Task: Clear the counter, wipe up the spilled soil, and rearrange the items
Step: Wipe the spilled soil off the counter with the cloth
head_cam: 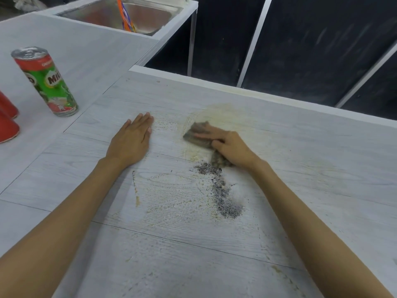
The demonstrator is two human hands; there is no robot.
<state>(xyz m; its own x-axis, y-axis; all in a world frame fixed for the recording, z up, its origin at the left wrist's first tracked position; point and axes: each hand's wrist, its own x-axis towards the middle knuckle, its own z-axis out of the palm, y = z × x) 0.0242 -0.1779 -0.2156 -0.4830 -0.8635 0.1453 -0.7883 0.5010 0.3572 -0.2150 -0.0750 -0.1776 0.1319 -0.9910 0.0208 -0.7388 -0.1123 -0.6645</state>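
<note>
A line of dark spilled soil (223, 192) lies on the pale wood-grain counter (214, 244), with yellowish smears around it. My right hand (229, 147) presses a dirty grey-brown cloth (198, 134) flat on the counter just beyond the soil, in a tan smeared patch. My left hand (133, 138) rests flat on the counter to the left of the cloth, fingers together and holding nothing. A green and red Milo can (46, 81) stands upright at the far left.
Two red cup-like objects (7, 117) sit at the left edge, partly out of view. A steel sink (120, 14) with an orange packet (126, 16) in it lies at the back. The counter's far edge drops to a dark floor.
</note>
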